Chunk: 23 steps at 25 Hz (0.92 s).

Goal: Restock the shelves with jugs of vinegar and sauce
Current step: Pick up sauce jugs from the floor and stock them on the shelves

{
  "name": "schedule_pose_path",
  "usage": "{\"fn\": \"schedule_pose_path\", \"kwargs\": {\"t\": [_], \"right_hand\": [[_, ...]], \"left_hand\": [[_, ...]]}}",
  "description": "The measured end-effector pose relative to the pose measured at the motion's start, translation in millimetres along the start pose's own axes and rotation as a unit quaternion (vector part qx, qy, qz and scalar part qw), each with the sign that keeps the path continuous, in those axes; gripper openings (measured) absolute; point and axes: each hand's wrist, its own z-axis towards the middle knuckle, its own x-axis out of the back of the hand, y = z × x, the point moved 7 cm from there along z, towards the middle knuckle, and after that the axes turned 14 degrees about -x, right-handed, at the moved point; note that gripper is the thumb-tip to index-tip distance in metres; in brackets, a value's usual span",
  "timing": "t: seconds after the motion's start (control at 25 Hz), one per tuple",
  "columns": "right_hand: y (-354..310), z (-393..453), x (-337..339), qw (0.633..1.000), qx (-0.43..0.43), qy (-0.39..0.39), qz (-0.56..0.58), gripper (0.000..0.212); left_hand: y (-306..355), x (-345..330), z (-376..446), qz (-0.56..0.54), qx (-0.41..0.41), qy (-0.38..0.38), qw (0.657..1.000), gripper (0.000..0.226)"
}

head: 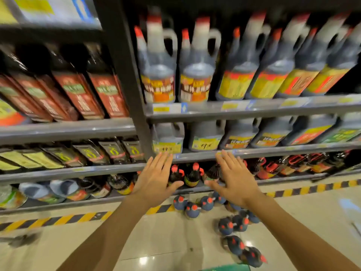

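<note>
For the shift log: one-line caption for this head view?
Both open hands, left hand and right hand, reach toward the lower shelf; jugs wait on the floor.

I saw only my two arms from the head camera — both bare from the lower edge of the frame up to the fingertips, no sleeve showing on either. My left hand (156, 178) and right hand (235, 179) wore no gloves, and I could make out no ring, watch or band — motion blur softened the finer detail.
</note>
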Motion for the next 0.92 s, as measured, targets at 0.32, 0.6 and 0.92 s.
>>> {"fn": "schedule_pose_path", "kwargs": {"t": [0.32,0.6,0.92], "right_hand": [[45,60,-314,0.999,0.03,-0.032,0.017,0.099],[62,104,-482,0.996,0.048,-0.026,0.064,0.1],[62,117,-516,0.98,0.038,0.032,0.195,0.027]], "left_hand": [[-43,-318,28,-0.042,-0.004,-0.04,0.998,0.097],[-82,-480,59,-0.1,0.003,0.015,0.995,0.094],[-87,-515,79,-0.265,0.023,0.165,0.95,0.026]]}}
